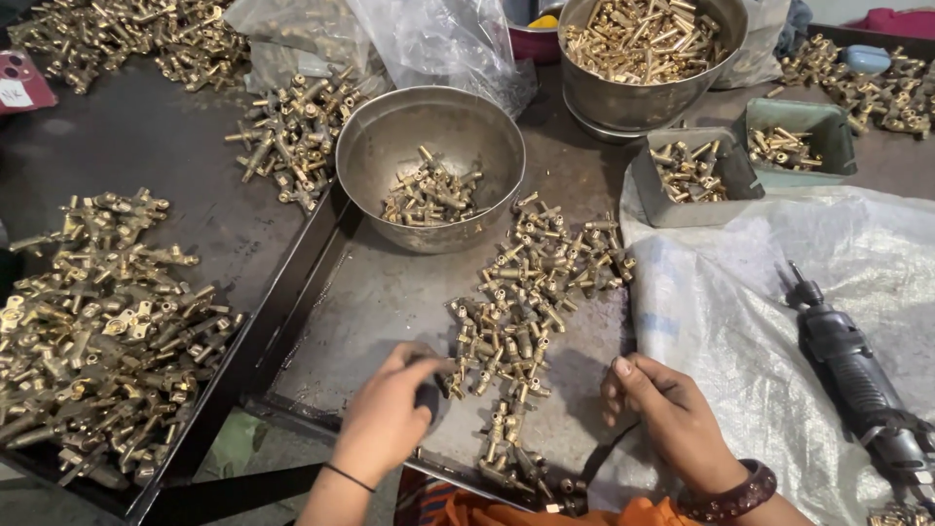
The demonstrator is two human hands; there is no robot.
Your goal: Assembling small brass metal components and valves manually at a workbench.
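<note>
Between the two hands a long heap of brass fittings is being worked on the dark metal tray. Its long axis is running straight away from the person, from the near rim of the tray out toward the steel bowl that is standing beyond the left hand. The left hand is being held at the heap's near-left edge, its fingers curled around something small and dark; its fingertips are touching the nearest fittings, though what exactly is being gripped cannot be told. The right hand is being kept on the other side of the heap, just off its near-right edge, with fingers loosely bent and nothing seen in them. The left hand is the nearer of the two to the fittings.

Further right of the right hand, a black power tool is lying on a white woven sack. To the left of the left hand, past the tray's raised rim, a larger pile of brass parts is spread. Beyond the bowl, a second filled bowl and two small grey trays are standing.
</note>
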